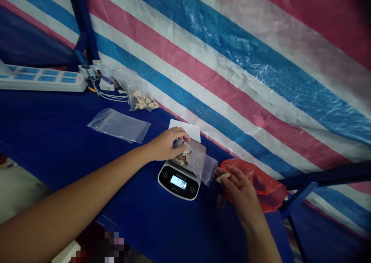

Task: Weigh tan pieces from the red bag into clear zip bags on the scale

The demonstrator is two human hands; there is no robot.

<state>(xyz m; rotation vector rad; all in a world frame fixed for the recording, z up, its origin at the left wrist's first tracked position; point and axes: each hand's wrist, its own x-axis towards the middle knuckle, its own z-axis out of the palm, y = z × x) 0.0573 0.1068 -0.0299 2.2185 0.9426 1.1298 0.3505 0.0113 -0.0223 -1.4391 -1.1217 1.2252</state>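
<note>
A kitchen scale with a lit digital display stands on the blue table. On its pan lies a clear zip bag with pale and brown dried slices at its left end. My left hand is over the pan, its fingers curled and closed on the filled end of the bag. To the right of the scale, my right hand pinches a pale dried slice between thumb and fingers, near the bag's other end. Behind that hand sits a red plastic bag, partly covered by it.
Flat clear zip bags lie left of the scale. Farther back are a filled zip bag, cables and a white power strip. White paper lies behind the scale. A striped tarp closes off the table's far side.
</note>
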